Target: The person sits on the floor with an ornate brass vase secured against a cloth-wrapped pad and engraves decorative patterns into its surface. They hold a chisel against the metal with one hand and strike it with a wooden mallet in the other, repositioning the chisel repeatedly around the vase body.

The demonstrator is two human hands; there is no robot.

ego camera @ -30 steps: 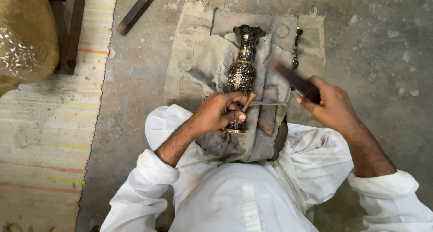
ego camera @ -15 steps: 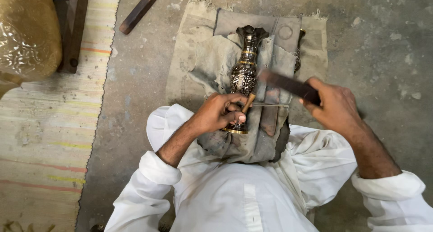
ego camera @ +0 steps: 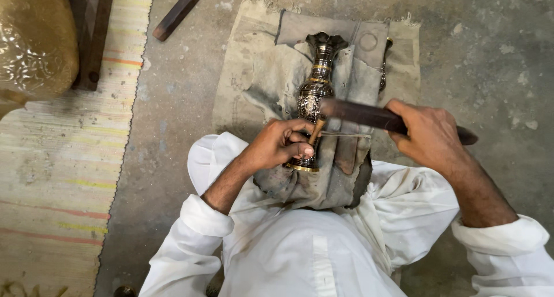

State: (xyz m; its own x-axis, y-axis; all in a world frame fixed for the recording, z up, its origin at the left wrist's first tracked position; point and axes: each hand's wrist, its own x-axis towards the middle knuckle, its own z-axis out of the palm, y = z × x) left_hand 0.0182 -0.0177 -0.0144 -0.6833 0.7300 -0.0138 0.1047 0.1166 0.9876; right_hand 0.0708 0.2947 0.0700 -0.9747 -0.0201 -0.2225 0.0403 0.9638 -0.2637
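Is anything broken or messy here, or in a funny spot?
Nothing looks broken or spilled. The metal vase lies on its side on a grey cloth whose far edge is frayed. The left hand holds a small chisel on the vase; the right hand holds a dark flat bar over it.

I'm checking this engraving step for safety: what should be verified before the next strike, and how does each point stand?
1. Left hand grips the small chisel against the vase: ok.
2. Right hand grips the dark striking bar firmly: ok.
3. Bar's end lined up over the chisel's top: ok.
4. Vase bedded on the grey cloth: ok.
5. Left fingertips away from the bar's path: cannot tell.
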